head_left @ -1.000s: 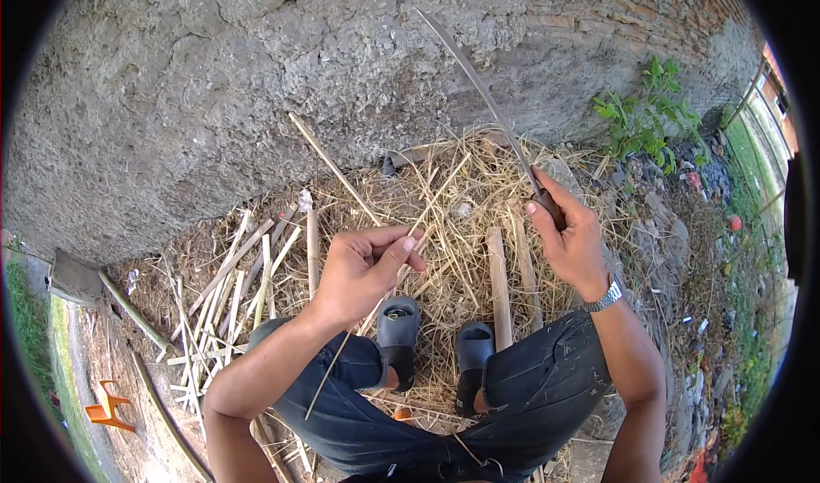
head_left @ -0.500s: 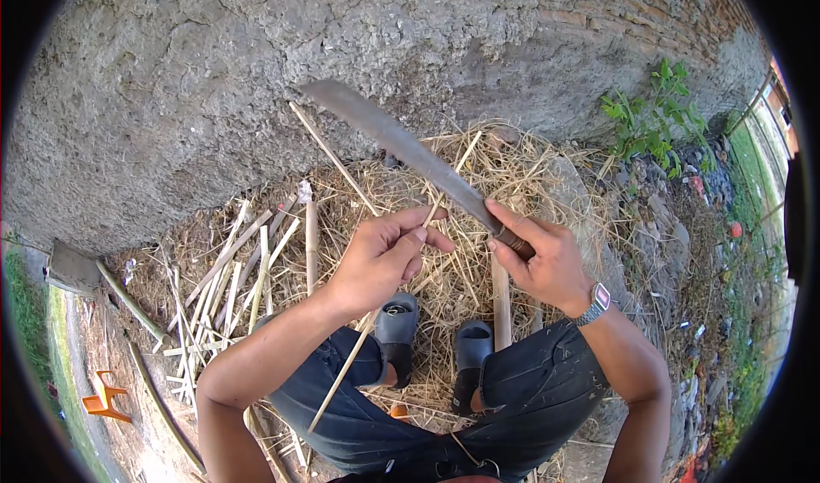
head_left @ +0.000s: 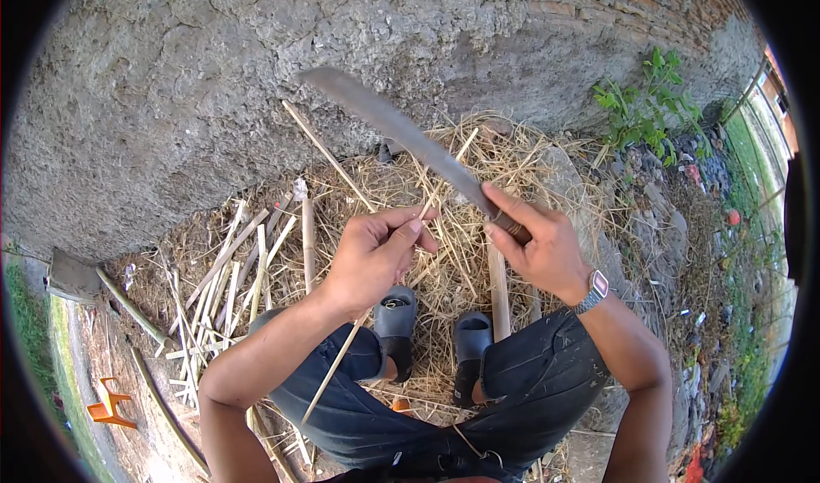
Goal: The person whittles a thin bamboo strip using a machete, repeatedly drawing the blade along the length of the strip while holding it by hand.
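Over my dark trousers (head_left: 359,436), my left hand (head_left: 376,257) pinches a thin pale strip (head_left: 335,369); my right hand (head_left: 542,248) grips a machete (head_left: 397,128) by its brown handle (head_left: 512,227), tip slanting leftward above scattered straw (head_left: 453,269), before a rough grey wall (head_left: 196,99).

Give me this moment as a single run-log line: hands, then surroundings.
left hand: pinching thin strip | right hand: gripping machete, tip pointing forward-left | around: loose straw, split sticks, rough wall

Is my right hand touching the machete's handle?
Touching. The head view shows the right hand closed around the machete's brown handle, index finger and thumb against it.
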The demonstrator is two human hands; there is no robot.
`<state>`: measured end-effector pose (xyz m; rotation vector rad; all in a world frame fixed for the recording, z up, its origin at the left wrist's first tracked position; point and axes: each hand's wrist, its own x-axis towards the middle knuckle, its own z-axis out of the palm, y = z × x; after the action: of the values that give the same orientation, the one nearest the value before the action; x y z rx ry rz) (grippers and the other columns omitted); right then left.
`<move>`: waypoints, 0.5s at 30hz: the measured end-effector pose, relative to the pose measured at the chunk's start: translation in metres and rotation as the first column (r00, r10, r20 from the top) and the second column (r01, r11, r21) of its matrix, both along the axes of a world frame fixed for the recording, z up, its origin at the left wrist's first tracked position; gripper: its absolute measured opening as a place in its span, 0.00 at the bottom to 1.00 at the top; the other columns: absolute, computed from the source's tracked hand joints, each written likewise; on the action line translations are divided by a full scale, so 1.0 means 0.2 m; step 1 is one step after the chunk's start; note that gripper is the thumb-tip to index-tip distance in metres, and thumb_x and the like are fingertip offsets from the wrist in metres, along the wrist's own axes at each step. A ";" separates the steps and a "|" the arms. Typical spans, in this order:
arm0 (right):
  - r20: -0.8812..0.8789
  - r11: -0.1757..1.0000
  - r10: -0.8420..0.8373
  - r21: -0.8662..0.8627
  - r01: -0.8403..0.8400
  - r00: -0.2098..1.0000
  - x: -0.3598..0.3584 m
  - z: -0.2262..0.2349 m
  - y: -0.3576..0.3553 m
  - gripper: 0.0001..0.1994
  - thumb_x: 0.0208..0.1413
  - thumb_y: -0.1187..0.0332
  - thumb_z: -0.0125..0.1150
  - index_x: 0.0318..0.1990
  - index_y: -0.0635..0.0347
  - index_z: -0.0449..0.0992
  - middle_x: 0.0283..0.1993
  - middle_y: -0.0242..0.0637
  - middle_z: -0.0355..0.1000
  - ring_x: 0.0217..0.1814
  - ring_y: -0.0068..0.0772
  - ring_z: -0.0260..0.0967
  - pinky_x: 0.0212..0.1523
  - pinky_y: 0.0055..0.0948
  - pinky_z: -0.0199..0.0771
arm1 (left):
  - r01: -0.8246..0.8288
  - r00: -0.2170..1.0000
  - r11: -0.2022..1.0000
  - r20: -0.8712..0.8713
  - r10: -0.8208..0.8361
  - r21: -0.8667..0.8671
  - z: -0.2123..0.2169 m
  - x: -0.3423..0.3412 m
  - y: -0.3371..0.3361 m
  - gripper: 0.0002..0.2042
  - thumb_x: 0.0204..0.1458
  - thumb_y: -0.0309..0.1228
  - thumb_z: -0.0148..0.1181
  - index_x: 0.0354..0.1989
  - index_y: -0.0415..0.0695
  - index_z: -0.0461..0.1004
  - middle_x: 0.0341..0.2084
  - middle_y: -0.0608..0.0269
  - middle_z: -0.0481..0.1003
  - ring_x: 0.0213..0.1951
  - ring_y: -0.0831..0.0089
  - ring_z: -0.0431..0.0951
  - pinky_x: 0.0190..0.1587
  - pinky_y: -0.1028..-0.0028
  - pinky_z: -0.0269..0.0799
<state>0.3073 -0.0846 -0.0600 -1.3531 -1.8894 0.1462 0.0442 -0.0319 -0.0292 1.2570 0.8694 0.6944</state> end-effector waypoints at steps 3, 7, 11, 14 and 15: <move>-0.179 0.985 -0.131 -0.136 0.107 0.975 0.06 0.03 0.00 0.25 0.62 0.64 0.70 0.67 0.53 0.76 0.28 0.39 0.80 0.21 0.31 0.75 0.25 0.32 0.73 | 0.043 0.999 0.998 0.030 -0.041 -0.053 -0.01 -0.02 -0.03 0.15 0.73 0.26 0.49 0.62 0.32 0.74 0.34 0.62 0.80 0.19 0.89 0.61 0.20 0.83 0.57; -0.178 0.995 -0.037 -0.099 0.020 0.983 0.04 -0.01 -0.05 0.26 0.62 0.66 0.70 0.67 0.57 0.76 0.29 0.39 0.81 0.21 0.29 0.75 0.23 0.31 0.72 | 0.058 0.996 0.996 0.066 -0.054 -0.064 0.01 -0.02 -0.05 0.15 0.73 0.27 0.49 0.62 0.32 0.74 0.34 0.62 0.80 0.19 0.89 0.61 0.20 0.83 0.56; 0.267 0.990 0.131 -0.085 -0.112 0.955 -0.03 0.06 -0.11 0.28 0.62 0.57 0.70 0.70 0.41 0.74 0.27 0.32 0.76 0.20 0.37 0.74 0.21 0.36 0.74 | 0.049 0.995 0.996 0.085 -0.043 -0.078 -0.01 -0.06 -0.01 0.15 0.73 0.29 0.49 0.59 0.33 0.75 0.32 0.64 0.78 0.18 0.88 0.59 0.20 0.83 0.52; 0.232 0.998 0.069 -0.027 -0.065 0.970 0.00 0.01 -0.07 0.28 0.62 0.54 0.69 0.70 0.37 0.74 0.27 0.31 0.76 0.20 0.39 0.74 0.22 0.36 0.74 | 0.071 0.995 0.990 0.076 -0.061 -0.126 0.01 -0.07 -0.03 0.15 0.73 0.29 0.48 0.57 0.33 0.76 0.32 0.63 0.78 0.17 0.88 0.59 0.20 0.83 0.55; 0.148 1.000 0.026 0.009 -0.028 0.989 0.03 -0.01 -0.04 0.27 0.62 0.54 0.69 0.69 0.37 0.75 0.28 0.32 0.78 0.20 0.39 0.74 0.22 0.36 0.74 | 0.060 0.995 0.984 0.092 -0.045 -0.168 0.05 -0.05 -0.05 0.14 0.73 0.29 0.47 0.58 0.34 0.75 0.31 0.64 0.78 0.17 0.89 0.59 0.19 0.83 0.53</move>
<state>0.3140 -0.0931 -0.0624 -1.3640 -2.0286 0.0505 0.0351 -0.0423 -0.0192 1.0851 0.8029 0.6153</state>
